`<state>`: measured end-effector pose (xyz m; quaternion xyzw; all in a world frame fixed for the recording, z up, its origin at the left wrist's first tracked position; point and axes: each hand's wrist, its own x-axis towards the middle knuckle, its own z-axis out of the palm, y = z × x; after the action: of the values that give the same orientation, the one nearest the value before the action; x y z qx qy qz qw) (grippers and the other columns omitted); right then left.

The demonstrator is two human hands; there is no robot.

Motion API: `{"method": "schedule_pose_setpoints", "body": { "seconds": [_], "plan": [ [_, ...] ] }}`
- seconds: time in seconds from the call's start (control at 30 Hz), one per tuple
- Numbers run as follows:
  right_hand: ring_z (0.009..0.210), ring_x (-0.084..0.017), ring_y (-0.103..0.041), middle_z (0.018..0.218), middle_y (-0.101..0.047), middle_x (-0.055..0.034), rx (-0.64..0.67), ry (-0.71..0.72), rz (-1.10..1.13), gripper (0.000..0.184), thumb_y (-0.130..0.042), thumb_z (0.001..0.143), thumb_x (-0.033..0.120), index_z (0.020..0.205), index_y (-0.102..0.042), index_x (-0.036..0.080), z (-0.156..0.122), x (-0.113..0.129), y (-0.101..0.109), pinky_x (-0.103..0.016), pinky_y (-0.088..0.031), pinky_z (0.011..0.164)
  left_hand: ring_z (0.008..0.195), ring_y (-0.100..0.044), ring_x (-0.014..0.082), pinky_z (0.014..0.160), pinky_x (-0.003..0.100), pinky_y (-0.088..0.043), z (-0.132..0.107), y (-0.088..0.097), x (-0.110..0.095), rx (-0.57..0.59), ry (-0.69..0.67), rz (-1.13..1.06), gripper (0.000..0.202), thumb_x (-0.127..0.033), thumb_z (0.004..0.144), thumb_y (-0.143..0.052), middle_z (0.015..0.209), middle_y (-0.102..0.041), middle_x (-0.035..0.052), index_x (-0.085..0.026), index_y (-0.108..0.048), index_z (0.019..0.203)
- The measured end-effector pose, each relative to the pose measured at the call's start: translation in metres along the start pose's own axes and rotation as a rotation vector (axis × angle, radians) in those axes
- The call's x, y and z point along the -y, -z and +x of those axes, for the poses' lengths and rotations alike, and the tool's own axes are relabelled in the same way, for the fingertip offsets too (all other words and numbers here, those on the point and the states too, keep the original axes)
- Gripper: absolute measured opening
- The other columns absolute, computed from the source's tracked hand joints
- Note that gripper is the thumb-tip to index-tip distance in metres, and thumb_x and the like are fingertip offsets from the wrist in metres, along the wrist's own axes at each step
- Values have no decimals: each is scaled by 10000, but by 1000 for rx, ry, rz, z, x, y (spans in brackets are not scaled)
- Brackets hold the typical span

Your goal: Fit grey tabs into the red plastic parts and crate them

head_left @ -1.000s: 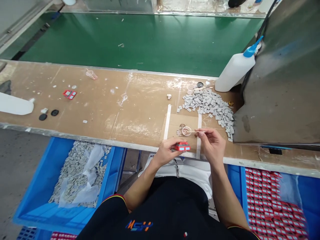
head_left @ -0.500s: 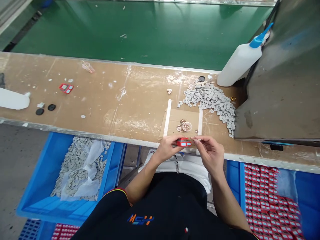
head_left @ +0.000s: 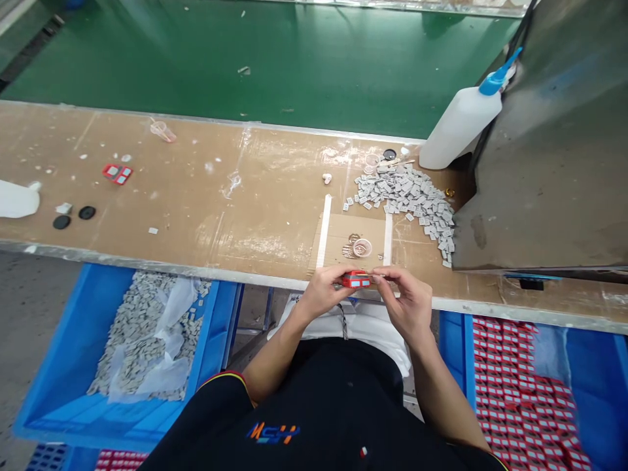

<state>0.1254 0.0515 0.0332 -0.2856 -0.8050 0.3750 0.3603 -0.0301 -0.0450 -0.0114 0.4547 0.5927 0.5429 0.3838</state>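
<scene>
My left hand (head_left: 318, 292) is closed around the end of a small red toy vehicle (head_left: 356, 280) with pale blue windows, held over the table's front edge. Between the thumb and fingers of my right hand (head_left: 408, 302) is a thin stick (head_left: 366, 275), which lies across the top of the vehicle; its tip is too small to make out. Just beyond both hands, a small clear cup (head_left: 362, 248) stands on a cardboard sheet (head_left: 338, 227), beside metallic brown smears.
Small grey tiles (head_left: 407, 196) lie heaped at right, near a white bottle (head_left: 458, 127) and a metal housing (head_left: 544, 157). Another red piece (head_left: 118, 174) lies far left. Blue bins below hold grey tiles (head_left: 140, 340) and rows of red toy vehicles (head_left: 515, 386). Behind runs a green belt (head_left: 235, 59).
The camera view has turned slightly, so the scene sits a little further left. Both hands keep their hold, and the stick still lies against the red toy vehicle.
</scene>
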Motion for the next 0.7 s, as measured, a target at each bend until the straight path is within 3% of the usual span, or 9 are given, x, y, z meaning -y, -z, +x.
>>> {"method": "schedule_pose_setpoints", "body": {
  "seconds": [0.23, 0.37, 0.6, 0.7],
  "plan": [
    [747, -175, -757, 858, -795, -21, -9, 1, -55, 75, -635, 945, 210, 937, -703, 241, 1, 1, -1, -280, -615, 691, 918, -744, 196, 799, 267, -629, 0, 1, 0, 0, 25, -24, 255, -189, 826, -711, 1029, -784, 89, -143, -733, 1075],
    [787, -179, -766, 880, -801, -25, -18, -1, 33, 77, -636, 941, 203, 944, -702, 242, 0, -1, -3, -284, -621, 712, 901, -739, 190, 808, 274, -631, 0, 0, 1, -13, 40, -23, 262, -211, 837, -719, 1012, -778, 90, -135, -721, 1087],
    [853, -206, -757, 926, -795, -49, -134, -165, 109, 80, -654, 943, 278, 964, -719, 236, 13, -17, 1, -354, -612, 796, 918, -746, 188, 843, 288, -634, 1, 0, 0, -6, 52, -83, 246, -237, 841, -717, 1020, -774, 89, -133, -717, 1064],
    [898, -215, -736, 951, -775, -60, -130, -92, 79, 95, -631, 946, 278, 929, -716, 239, 25, -22, -8, -354, -597, 768, 916, -745, 188, 835, 285, -635, 0, 1, -1, -11, 55, -80, 252, -215, 822, -719, 1012, -776, 84, -138, -722, 1061]
  ]
}}
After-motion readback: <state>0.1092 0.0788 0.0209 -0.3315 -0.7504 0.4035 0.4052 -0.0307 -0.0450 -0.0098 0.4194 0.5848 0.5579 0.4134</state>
